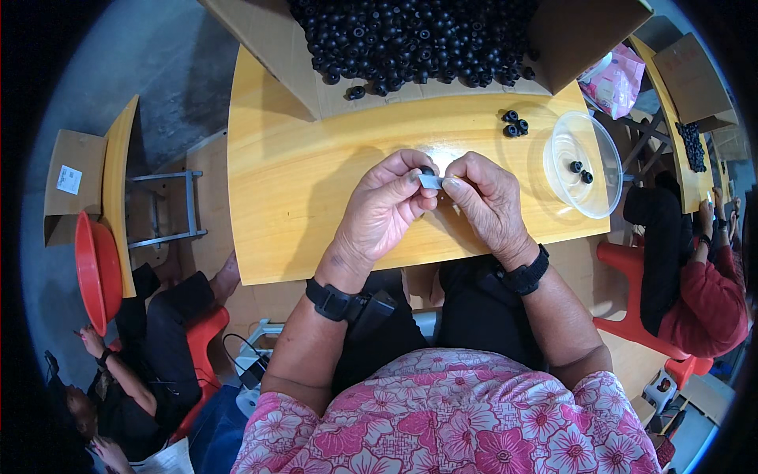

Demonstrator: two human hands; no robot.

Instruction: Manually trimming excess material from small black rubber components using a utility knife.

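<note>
Above the near part of the table, my two hands meet with their fingertips close together. My left hand [387, 197] is closed, pinching a small round black part [427, 170] that shows only in part behind the fingers. My right hand [485, 193] grips a short flat grey strip [430, 182], which looks like a small blade, between thumb and forefinger. The strip lies against the left fingertips and the black part; where exactly it touches is hidden.
A cardboard box [442, 95] full of black round parts [410, 39] stands at the table's far side. To the right are several loose black parts [515, 124] and a clear plastic tub [559, 186] holding two. People sit at both sides; a red basin [99, 272] is at left.
</note>
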